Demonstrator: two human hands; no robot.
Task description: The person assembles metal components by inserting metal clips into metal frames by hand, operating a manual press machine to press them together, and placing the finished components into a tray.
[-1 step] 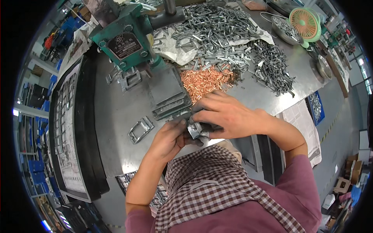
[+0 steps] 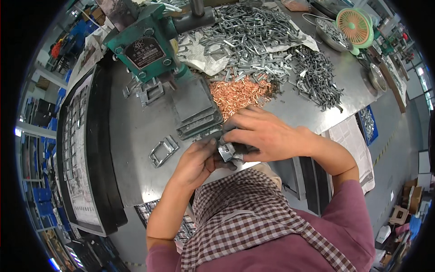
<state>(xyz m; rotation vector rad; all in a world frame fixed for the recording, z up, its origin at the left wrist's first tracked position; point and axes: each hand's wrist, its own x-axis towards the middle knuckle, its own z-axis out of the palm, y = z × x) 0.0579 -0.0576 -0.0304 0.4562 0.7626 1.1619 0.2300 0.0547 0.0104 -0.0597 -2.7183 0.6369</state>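
Close to the table's near edge, both of my hands meet around a small shiny metal buckle (image 2: 226,151). My left hand (image 2: 197,161) pinches it from the left with thumb and fingertips. My right hand (image 2: 259,135) curls over it from the right, its darkened fingers bent and partly covering it. Much of the buckle is hidden by the fingers. A rectangular silver buckle frame (image 2: 164,151) lies on the metal table to the left of my hands. Beyond them is a heap of small copper-coloured pins (image 2: 238,96).
A green hand press (image 2: 144,51) with a dark steel base block (image 2: 192,102) stands at the far left. Piles of silver metal parts (image 2: 253,29) and darker strips (image 2: 317,79) cover the back. A black tray (image 2: 105,149) borders the left; a green-orange fan (image 2: 355,27) stands far right.
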